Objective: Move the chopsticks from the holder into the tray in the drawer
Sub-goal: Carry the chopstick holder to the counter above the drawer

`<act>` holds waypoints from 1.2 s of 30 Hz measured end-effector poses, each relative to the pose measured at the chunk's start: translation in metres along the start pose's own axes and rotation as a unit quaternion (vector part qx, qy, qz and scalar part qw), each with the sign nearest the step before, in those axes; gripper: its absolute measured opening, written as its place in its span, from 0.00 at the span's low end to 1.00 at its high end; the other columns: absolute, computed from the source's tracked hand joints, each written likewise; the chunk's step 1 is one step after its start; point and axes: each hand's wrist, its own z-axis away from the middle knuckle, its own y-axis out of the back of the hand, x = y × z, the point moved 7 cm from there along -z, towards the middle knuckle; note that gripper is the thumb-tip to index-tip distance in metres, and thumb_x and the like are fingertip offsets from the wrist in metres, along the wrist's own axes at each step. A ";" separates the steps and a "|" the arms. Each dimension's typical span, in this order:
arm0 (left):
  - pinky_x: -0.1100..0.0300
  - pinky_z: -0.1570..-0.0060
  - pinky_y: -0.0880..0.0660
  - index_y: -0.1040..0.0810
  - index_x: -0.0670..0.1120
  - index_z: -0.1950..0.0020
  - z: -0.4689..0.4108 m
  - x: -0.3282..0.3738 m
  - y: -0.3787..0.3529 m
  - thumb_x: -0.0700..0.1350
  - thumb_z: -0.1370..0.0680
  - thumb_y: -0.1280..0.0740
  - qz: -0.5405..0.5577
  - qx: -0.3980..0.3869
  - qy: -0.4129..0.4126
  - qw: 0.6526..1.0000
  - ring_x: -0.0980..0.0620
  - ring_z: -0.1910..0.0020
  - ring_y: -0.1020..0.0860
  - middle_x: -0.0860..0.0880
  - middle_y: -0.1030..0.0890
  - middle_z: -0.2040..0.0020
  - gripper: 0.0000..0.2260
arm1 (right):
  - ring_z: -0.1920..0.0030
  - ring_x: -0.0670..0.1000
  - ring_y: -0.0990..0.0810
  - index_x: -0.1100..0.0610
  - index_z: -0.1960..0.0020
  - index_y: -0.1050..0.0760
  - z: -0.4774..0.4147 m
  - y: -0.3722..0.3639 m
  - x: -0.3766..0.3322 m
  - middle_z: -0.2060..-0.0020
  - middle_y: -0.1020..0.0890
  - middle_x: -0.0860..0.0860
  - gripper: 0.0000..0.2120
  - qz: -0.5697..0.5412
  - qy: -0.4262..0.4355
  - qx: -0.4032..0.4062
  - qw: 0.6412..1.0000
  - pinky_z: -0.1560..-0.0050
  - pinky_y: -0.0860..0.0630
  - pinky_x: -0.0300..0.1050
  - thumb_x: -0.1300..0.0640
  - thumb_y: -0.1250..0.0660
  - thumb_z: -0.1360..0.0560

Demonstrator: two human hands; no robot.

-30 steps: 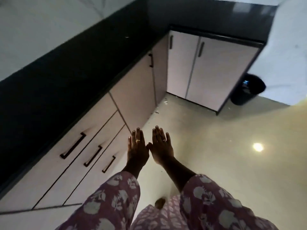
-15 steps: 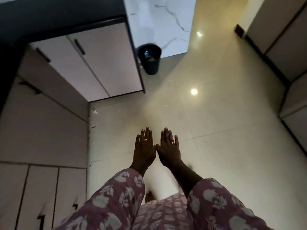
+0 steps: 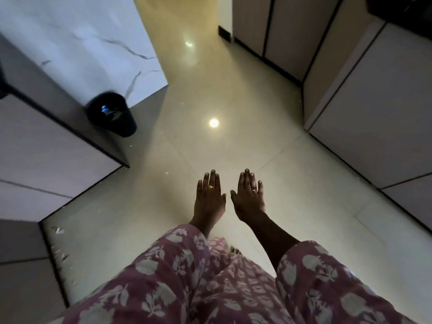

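Observation:
My left hand (image 3: 210,197) and my right hand (image 3: 249,197) are stretched out side by side over the tiled floor, palms down, fingers straight, a small gap between them. Each wears a ring and holds nothing. No chopsticks, holder, drawer or tray appears in view. My patterned pink sleeves fill the bottom of the frame.
A black waste bin (image 3: 112,114) stands on the floor beside the end of the pale cabinet run (image 3: 46,146) on the left. More pale cabinets (image 3: 374,108) line the right side. A shiny tiled floor (image 3: 222,94) runs between them, with a marble wall panel (image 3: 81,38) behind the bin.
The view has swung right, away from the counter with drawers on the left, toward the aisle and the right-hand cabinets. My hands have drifted slightly apart and remain flat and empty.

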 end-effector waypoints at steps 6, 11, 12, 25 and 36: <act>0.51 0.27 0.59 0.56 0.39 0.24 -0.101 0.079 0.017 0.49 0.19 0.48 0.010 -0.004 -0.088 0.996 0.45 0.24 0.56 0.42 0.55 0.22 0.29 | 0.22 0.54 0.58 0.62 0.24 0.61 -0.059 0.051 0.081 0.23 0.58 0.57 0.31 -0.041 -0.090 0.037 0.994 0.24 0.58 0.54 0.48 0.52 0.18; 0.51 0.27 0.60 0.56 0.40 0.24 -0.189 0.130 0.031 0.49 0.19 0.47 0.012 -0.008 -0.132 0.991 0.45 0.24 0.57 0.43 0.55 0.22 0.29 | 0.22 0.54 0.59 0.62 0.24 0.61 -0.113 0.095 0.146 0.23 0.58 0.56 0.30 -0.078 -0.156 0.061 0.983 0.24 0.58 0.53 0.49 0.53 0.18; 0.51 0.27 0.60 0.55 0.40 0.24 -0.208 0.141 0.036 0.49 0.19 0.47 0.013 -0.010 -0.139 0.990 0.45 0.24 0.57 0.43 0.54 0.22 0.29 | 0.22 0.54 0.59 0.62 0.24 0.61 -0.126 0.105 0.160 0.23 0.58 0.56 0.30 -0.088 -0.171 0.064 0.979 0.24 0.58 0.53 0.49 0.53 0.18; 0.51 0.27 0.52 0.51 0.39 0.24 -0.442 0.327 0.140 0.49 0.19 0.45 0.086 0.052 -0.219 0.971 0.43 0.24 0.50 0.40 0.47 0.23 0.28 | 0.23 0.56 0.60 0.61 0.24 0.62 -0.271 0.288 0.353 0.23 0.59 0.58 0.31 -0.152 -0.255 0.257 0.920 0.26 0.63 0.51 0.49 0.53 0.18; 0.52 0.28 0.50 0.51 0.40 0.24 -0.626 0.501 0.290 0.54 0.19 0.47 0.491 0.076 -0.124 0.859 0.43 0.24 0.48 0.40 0.47 0.23 0.29 | 0.23 0.56 0.62 0.61 0.24 0.62 -0.380 0.470 0.481 0.23 0.60 0.58 0.32 -0.297 -0.190 0.423 0.835 0.27 0.64 0.48 0.47 0.51 0.18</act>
